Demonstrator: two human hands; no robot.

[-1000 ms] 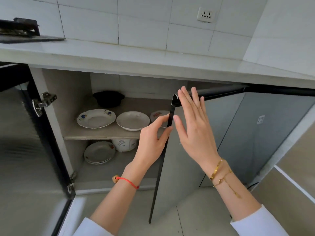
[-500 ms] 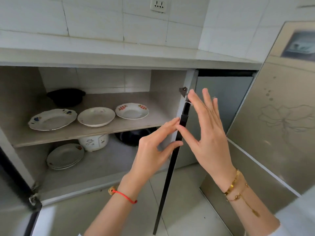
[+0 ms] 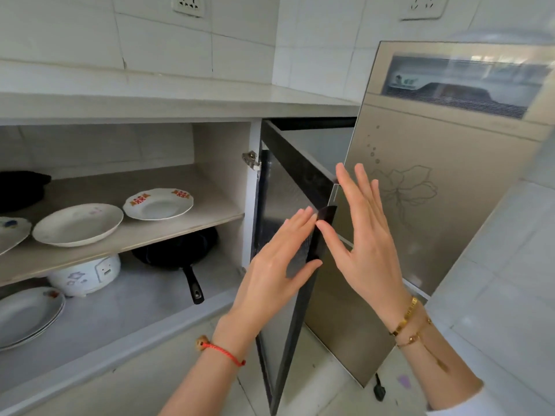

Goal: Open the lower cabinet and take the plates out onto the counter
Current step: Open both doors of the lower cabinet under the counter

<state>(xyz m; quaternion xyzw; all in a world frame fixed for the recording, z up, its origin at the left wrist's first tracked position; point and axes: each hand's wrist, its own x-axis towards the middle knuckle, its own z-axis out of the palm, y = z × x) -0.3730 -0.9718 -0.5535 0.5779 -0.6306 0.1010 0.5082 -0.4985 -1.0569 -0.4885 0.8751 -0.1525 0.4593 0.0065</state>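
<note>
The lower cabinet stands open under the white counter. Its right door, dark-framed, is swung out toward me. My left hand lies flat on the door's inner face, fingers apart. My right hand is spread at the door's free edge, thumb touching it. On the upper shelf sit a plain white plate, a red-patterned plate and, at the left edge, part of a blue-flowered plate. A stack of plates rests on the cabinet floor.
A white rice cooker and a black frying pan sit on the cabinet floor. A black pot is at the shelf's back left. A tall beige appliance stands close to the right of the door. Tiled floor lies below.
The right door has swung further open toward the beige appliance, both hands moving with it. My view has shifted right, so the plates now sit further left.
</note>
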